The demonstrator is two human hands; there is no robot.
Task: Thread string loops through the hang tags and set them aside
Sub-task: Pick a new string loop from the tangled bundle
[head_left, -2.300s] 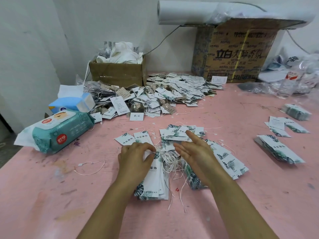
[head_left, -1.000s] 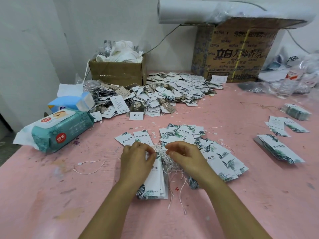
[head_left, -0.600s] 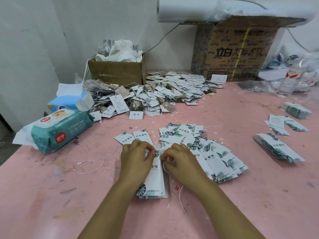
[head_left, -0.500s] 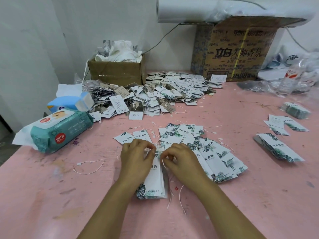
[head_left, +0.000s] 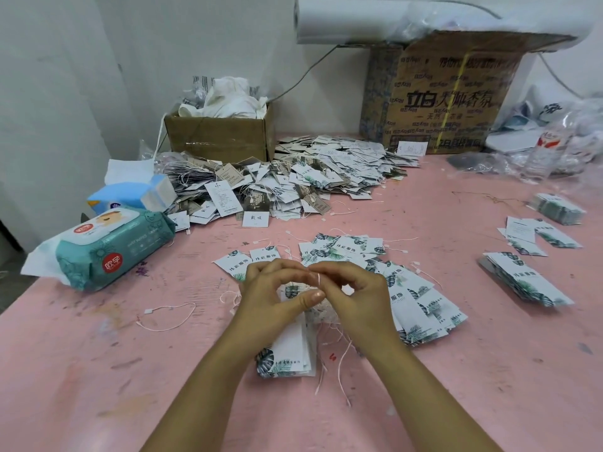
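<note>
My left hand (head_left: 272, 300) and my right hand (head_left: 354, 296) meet fingertip to fingertip above a small stack of white hang tags with green leaf print (head_left: 290, 352). Between the fingertips both hands pinch a thin white string loop (head_left: 317, 279). A tangle of loose strings (head_left: 329, 324) lies under my right hand. More leaf-print tags (head_left: 414, 301) fan out to the right of my hands, and a few (head_left: 236, 261) lie just beyond my left hand. Whether the string passes through a tag's hole is hidden by my fingers.
A big heap of strung tags (head_left: 293, 181) fills the back of the pink table (head_left: 98, 370). A wet-wipe pack (head_left: 111, 246) and tissue box (head_left: 133, 194) sit left. Cardboard boxes (head_left: 222, 135) (head_left: 447, 99) stand at the wall. Tag stacks (head_left: 525, 278) lie right; one loose loop (head_left: 166, 316) lies left.
My right hand left the spread tags, dipped into the string tangle and rose with one string. Both hands have lifted off the stack and now meet at the fingertips on that string.
</note>
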